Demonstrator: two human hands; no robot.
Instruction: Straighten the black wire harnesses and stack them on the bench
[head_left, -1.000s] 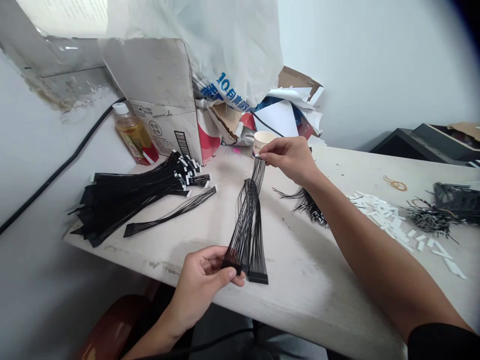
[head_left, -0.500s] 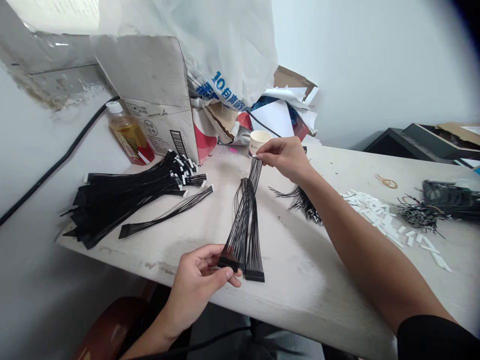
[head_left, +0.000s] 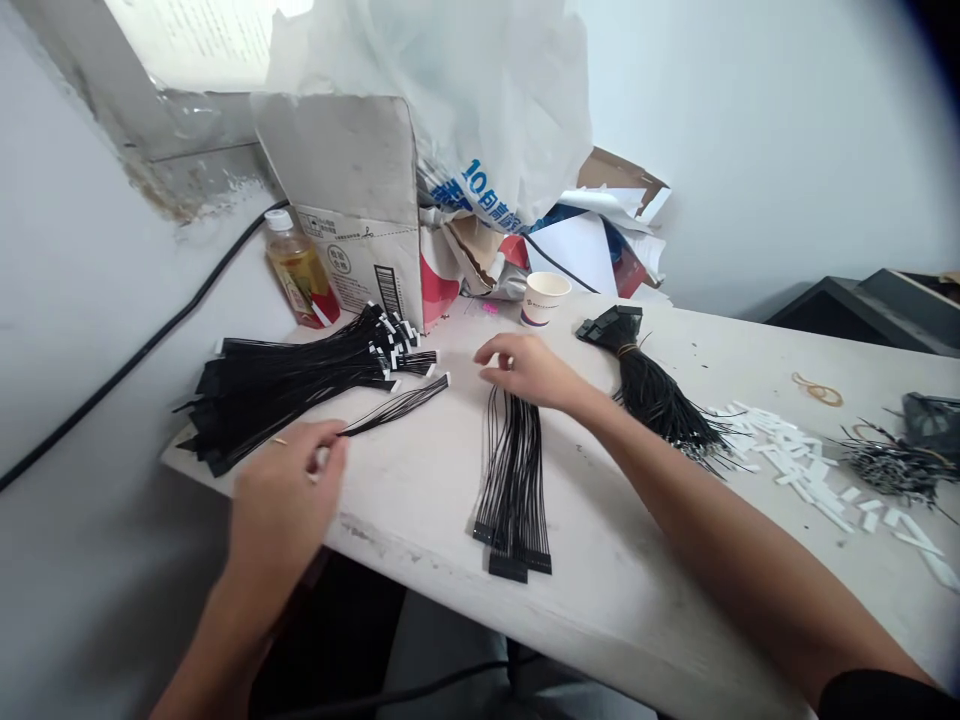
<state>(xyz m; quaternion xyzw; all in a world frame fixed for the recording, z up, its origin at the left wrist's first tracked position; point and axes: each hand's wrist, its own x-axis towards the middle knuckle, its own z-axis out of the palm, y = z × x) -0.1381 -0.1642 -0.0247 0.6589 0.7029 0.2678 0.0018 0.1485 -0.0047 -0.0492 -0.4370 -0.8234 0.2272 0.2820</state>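
Note:
Over the black end of a single wire harness [head_left: 397,405] is my left hand [head_left: 289,490], blurred, its fingers curled. Whether it grips the harness I cannot tell; the connector there is hidden, while the white far end shows. My right hand [head_left: 529,368] hovers at the top of several flat black wire harnesses [head_left: 517,470], thumb and forefinger apart with nothing between them. Those harnesses lie overlapped, black connectors towards the table's front edge; their upper ends are covered by the hand. On the left lies a large pile of similar harnesses [head_left: 277,375] with white connectors.
A banded black wire bundle [head_left: 649,390] lies right of my hand, beside scattered white connectors [head_left: 795,455] and rubber bands [head_left: 817,390]. Behind stand a paper cup [head_left: 545,300], a bottle [head_left: 300,270], a carton [head_left: 352,200] and a plastic bag [head_left: 510,90]. Another wire bundle [head_left: 900,460] lies far right.
My left hand has let go of the harness connector and moved left to the single harness. My right hand has released the white end, and that harness now lies with the others.

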